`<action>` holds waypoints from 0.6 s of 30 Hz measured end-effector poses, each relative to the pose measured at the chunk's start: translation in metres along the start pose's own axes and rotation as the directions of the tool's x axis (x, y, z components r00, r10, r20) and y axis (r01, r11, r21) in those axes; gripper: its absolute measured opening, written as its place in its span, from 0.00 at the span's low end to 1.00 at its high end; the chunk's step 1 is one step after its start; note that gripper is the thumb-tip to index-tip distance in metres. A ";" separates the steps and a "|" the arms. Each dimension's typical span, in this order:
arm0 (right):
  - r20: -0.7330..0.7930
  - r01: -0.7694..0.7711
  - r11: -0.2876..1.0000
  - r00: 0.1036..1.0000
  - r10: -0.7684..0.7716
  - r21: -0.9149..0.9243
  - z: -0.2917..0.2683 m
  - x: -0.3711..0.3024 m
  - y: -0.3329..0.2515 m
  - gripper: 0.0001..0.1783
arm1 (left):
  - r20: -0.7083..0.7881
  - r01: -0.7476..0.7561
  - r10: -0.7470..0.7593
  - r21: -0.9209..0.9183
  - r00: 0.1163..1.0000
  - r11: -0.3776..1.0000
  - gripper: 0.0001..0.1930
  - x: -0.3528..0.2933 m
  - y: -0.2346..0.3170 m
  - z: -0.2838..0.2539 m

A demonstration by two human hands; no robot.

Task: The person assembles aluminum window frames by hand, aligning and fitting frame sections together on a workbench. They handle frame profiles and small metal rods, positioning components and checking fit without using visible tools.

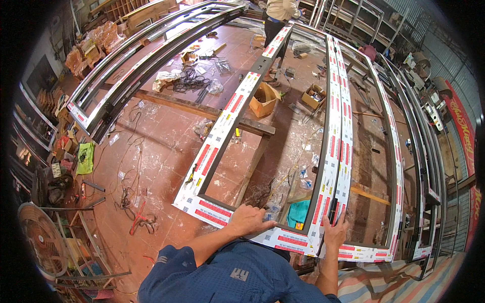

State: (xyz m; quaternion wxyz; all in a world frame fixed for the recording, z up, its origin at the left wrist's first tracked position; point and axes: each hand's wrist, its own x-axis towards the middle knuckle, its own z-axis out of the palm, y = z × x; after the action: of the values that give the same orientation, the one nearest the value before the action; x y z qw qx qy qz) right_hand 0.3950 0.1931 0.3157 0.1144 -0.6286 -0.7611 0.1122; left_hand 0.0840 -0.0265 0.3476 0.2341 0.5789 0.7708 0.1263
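A long door frame (208, 152), wrapped in white film with red printed patches, lies in front of me on wooden supports. My left hand (248, 220) is closed over its near rail, thumb pointing right. At the near right corner, my right hand (334, 233) grips the frame's edge, with thumb and fingers on either side of the long right-hand member. A slim black fitting (333, 208) lies just beyond those fingers. Against this side rests a second film-wrapped frame (395, 194). The undersides of both hands are hidden.
Wooden beams (189, 107) support the frames. More frames (81, 115) lie to the left. Cardboard boxes (264, 100), cables (191, 81) and scraps litter the tiled floor. A fan (43, 237) stands at the near left. Another person (281, 11) stands at the far end.
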 end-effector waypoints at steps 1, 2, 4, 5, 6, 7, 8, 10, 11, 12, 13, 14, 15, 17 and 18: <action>0.002 -0.002 1.000 1.000 0.002 -0.002 0.001 0.000 0.000 0.60 | 0.002 0.001 -0.001 -0.002 1.000 1.000 0.40 0.000 0.000 0.000; 0.004 -0.005 1.000 1.000 0.005 -0.004 0.001 0.001 0.000 0.60 | 0.004 0.001 -0.001 -0.003 1.000 1.000 0.40 0.000 -0.001 0.001; 0.013 -0.010 1.000 1.000 0.010 -0.004 0.000 0.001 0.000 0.60 | 0.008 0.000 0.000 -0.007 1.000 1.000 0.40 0.001 -0.001 0.001; 0.018 -0.013 1.000 1.000 0.013 -0.005 -0.001 0.001 0.000 0.60 | 0.010 -0.002 0.002 -0.009 1.000 1.000 0.40 0.001 -0.001 0.000; 0.018 -0.013 1.000 1.000 0.013 0.000 0.000 0.001 0.001 0.60 | 0.013 -0.004 0.004 -0.011 1.000 1.000 0.40 0.001 0.000 0.000; 0.020 -0.011 1.000 1.000 0.011 0.005 0.000 0.001 0.001 0.60 | -0.002 -0.009 0.009 -0.006 1.000 1.000 0.40 0.000 -0.001 0.001; 0.022 -0.010 1.000 1.000 0.010 0.010 0.001 0.002 0.002 0.60 | -0.017 -0.014 0.013 -0.001 1.000 1.000 0.40 -0.001 -0.001 0.002; 0.029 -0.013 1.000 1.000 0.013 0.020 -0.001 0.000 0.000 0.60 | -0.029 -0.018 0.018 0.004 0.999 1.000 0.40 -0.001 -0.002 0.002; 0.032 -0.015 1.000 0.999 0.014 0.025 -0.002 0.000 -0.002 0.60 | -0.026 -0.017 0.017 0.004 1.000 1.000 0.39 -0.002 -0.002 0.001; 0.030 -0.013 1.000 0.999 0.012 0.025 -0.002 0.000 -0.002 0.60 | -0.023 -0.015 0.016 0.004 1.000 1.000 0.39 -0.002 -0.002 0.001; 0.028 -0.012 1.000 1.000 0.011 0.024 -0.003 -0.001 -0.003 0.59 | -0.025 -0.017 0.018 0.003 1.000 1.000 0.39 -0.002 -0.002 0.001; 0.026 -0.010 1.000 1.000 0.010 0.024 -0.003 -0.001 -0.003 0.59 | -0.025 -0.019 0.019 0.003 0.999 1.000 0.39 -0.002 -0.003 0.002; 0.020 -0.006 1.000 1.000 0.005 0.020 -0.003 -0.002 -0.004 0.59 | -0.026 -0.021 0.021 0.002 0.999 1.000 0.39 -0.002 -0.003 0.003; 0.007 0.000 1.000 1.000 0.000 0.011 -0.005 -0.003 -0.005 0.59 | -0.034 -0.019 0.019 0.006 0.999 1.000 0.39 -0.001 -0.002 0.003; 0.001 0.016 1.000 1.000 -0.016 0.014 -0.001 -0.003 -0.003 0.60 | -0.038 -0.018 0.019 0.008 0.999 1.000 0.39 -0.001 -0.001 0.003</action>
State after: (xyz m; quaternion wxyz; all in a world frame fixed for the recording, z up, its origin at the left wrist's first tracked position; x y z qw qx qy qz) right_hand 0.3931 0.1901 0.3177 0.1194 -0.6217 -0.7652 0.1170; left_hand 0.0848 -0.0282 0.3449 0.2161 0.5845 0.7701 0.1364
